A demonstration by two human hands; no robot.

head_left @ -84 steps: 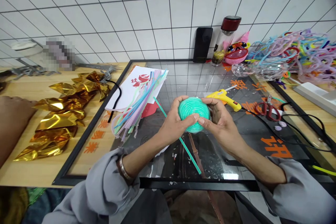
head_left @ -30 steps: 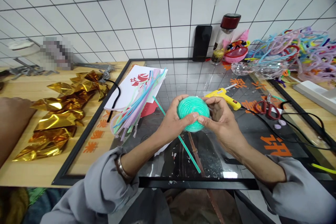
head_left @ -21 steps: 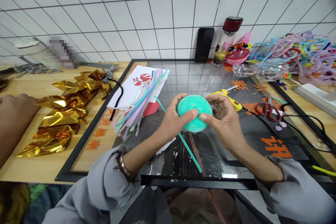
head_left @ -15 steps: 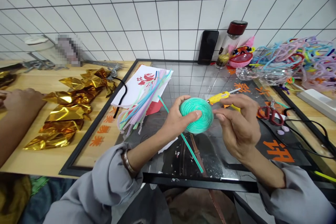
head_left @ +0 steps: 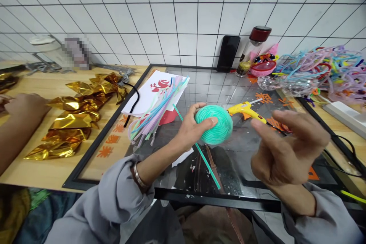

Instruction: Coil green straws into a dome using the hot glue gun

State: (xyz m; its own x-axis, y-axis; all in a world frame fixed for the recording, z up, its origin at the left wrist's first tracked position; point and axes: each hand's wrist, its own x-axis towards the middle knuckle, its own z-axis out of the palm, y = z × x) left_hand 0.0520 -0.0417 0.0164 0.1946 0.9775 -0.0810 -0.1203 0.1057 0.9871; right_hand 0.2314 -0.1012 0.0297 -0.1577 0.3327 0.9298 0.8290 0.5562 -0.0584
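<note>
My left hand (head_left: 193,126) grips a round green coil (head_left: 219,131) wound in tight rings, its thumb pressed on the top face. Under that wrist a straight green pipe cleaner (head_left: 210,169) lies slantwise on the dark glass. Apart from the coil, to its right, is my right hand (head_left: 288,148), slightly blurred, its fingers partly bent but apart and nothing visible between them. Just beyond that hand lies a yellow glue gun (head_left: 246,111) with a white stick in its back; its nozzle is near the coil's edge.
Pastel pipe cleaners (head_left: 156,110) rest on white paper (head_left: 140,95). Gold foil pieces (head_left: 76,118) and another person's hand (head_left: 27,105) are at left. A phone (head_left: 228,53), a bottle (head_left: 251,51), a tangled pipe-cleaner heap (head_left: 328,65) and a power strip (head_left: 345,114) stand back right.
My right hand has drawn away from the coil's edge to the right, its fingers spreading, and now covers the scissors. My left hand keeps the coil nearly in place.
</note>
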